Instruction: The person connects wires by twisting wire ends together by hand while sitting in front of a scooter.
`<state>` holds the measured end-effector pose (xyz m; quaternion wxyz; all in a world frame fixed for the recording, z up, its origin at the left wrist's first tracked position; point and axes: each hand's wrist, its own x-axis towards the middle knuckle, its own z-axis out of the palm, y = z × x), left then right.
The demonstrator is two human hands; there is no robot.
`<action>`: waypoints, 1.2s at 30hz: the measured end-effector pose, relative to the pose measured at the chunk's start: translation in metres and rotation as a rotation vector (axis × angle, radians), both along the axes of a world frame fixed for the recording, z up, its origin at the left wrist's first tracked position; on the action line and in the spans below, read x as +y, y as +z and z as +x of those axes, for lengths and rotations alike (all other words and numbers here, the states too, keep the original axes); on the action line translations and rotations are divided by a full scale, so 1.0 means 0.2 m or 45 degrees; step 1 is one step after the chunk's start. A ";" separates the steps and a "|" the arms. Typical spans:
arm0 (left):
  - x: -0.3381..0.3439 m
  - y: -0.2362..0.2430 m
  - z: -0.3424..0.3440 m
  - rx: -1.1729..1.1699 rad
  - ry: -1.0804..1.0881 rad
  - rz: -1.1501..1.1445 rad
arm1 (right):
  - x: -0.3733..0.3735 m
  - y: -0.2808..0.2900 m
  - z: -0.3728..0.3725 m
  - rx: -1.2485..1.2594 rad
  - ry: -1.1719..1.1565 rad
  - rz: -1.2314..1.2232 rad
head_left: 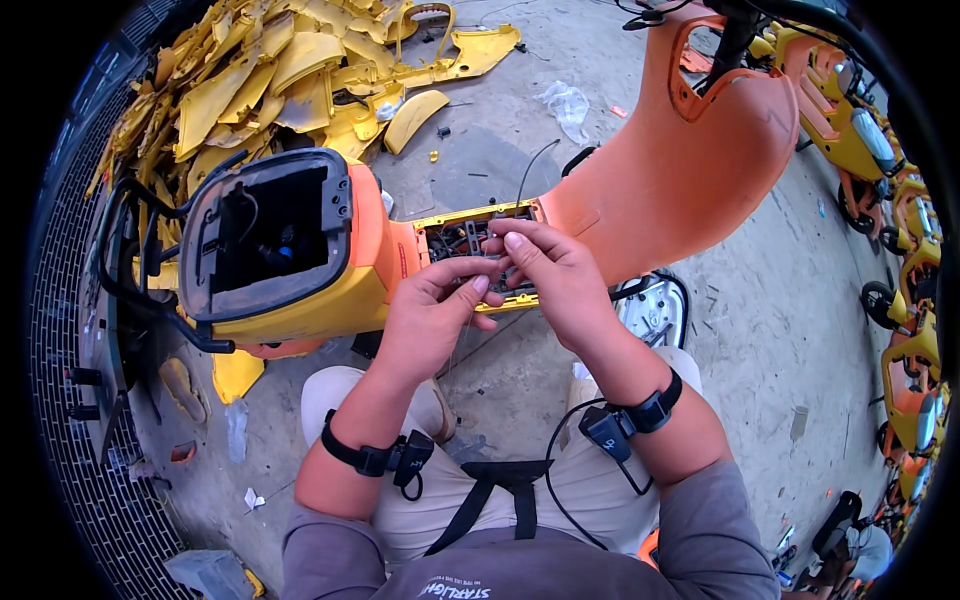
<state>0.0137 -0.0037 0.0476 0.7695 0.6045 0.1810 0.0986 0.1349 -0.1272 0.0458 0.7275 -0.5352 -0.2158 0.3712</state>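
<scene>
Wiring [452, 243] lies in the uncovered floor compartment [468, 215] of the scooter [680, 170], beneath the left hand [440, 305] and right hand [558, 272]. Their fingers curl narrowly together; whether they pinch a strand, I cannot tell. It looks light, flexible, easily nicked, best held mid-length.

The scooter body [300, 325] is yellow and orange around a black open compartment [255, 225], its front panel [670, 180] plain orange, while the heaped panels [310, 62] are yellow, the floor [745, 370] grey, the shirt [540, 572] greyish with white print, the trousers [560, 492] beige, and the armbands [655, 407] black.
</scene>
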 end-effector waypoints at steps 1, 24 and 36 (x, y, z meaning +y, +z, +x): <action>-0.01 0.01 0.00 -0.006 0.008 -0.026 | 0.00 -0.01 0.01 0.004 -0.015 -0.038; 0.00 0.00 0.00 0.001 -0.002 -0.223 | 0.01 -0.05 0.03 -0.006 -0.072 -0.022; -0.01 -0.03 0.00 -0.001 0.101 0.022 | 0.02 -0.03 -0.07 -0.340 -0.197 0.022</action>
